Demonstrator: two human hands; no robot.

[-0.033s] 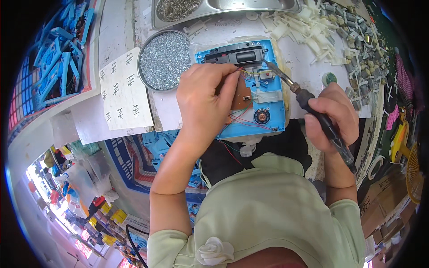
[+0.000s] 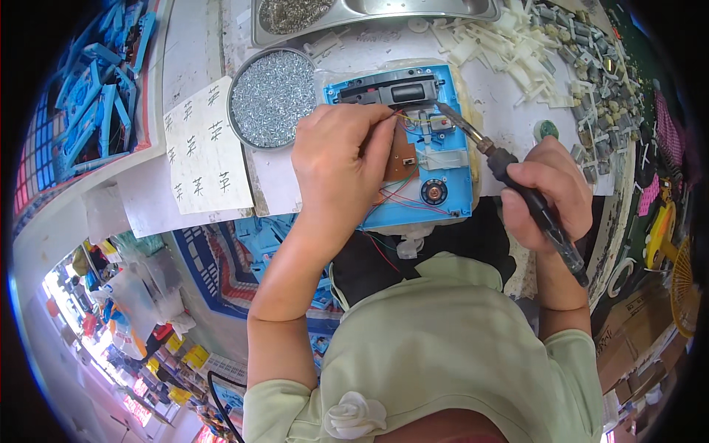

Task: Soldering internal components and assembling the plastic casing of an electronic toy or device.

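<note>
An open blue plastic casing (image 2: 452, 203) lies on the table in front of me, its inside facing up. It carries a brown circuit board (image 2: 397, 167), a round black speaker (image 2: 433, 192), a black compartment piece (image 2: 408, 91) and thin coloured wires. My left hand (image 2: 341, 151) reaches over the casing's left side, thumb and forefinger pinched on thin wires by the board. In my right hand (image 2: 552, 192) is a soldering iron (image 2: 517, 168) with a black handle. Its tip points up and left over the casing, near the black piece; contact cannot be made out.
A round tin of small screws (image 2: 272, 100) stands left of the casing, beside a paper sheet (image 2: 203, 151). Behind is a metal tray (image 2: 377, 9). White plastic parts (image 2: 506, 52) and small motors (image 2: 591, 81) lie at the right. A crate of blue parts (image 2: 100, 96) stands far left.
</note>
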